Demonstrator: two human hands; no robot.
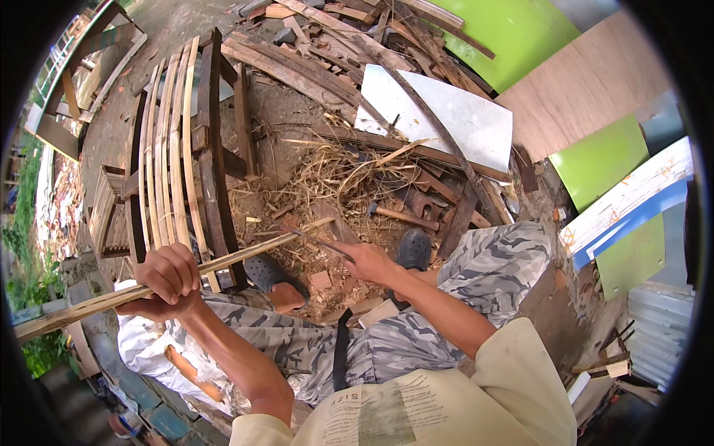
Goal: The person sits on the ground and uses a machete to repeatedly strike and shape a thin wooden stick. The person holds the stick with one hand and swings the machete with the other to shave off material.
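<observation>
My left hand (167, 281) is wrapped round a long pale bamboo strip (245, 253), which runs from the far left rim to just above my feet. In my right hand (364, 262) is a knife (327, 245), its blade pointing left. The blade's tip meets or crosses the strip near the strip's far end; whether it cuts in is too small to tell. Several similar slats (172, 149) lie side by side across a dark wooden frame (216, 163) beyond my left hand.
Curly shavings (342, 175) and chips cover the ground before my feet, with a hammer (404, 216) at their right edge. Behind lies a heap of scrap boards (297, 67). A white panel (476, 126) and green sheets (513, 44) rest at the right.
</observation>
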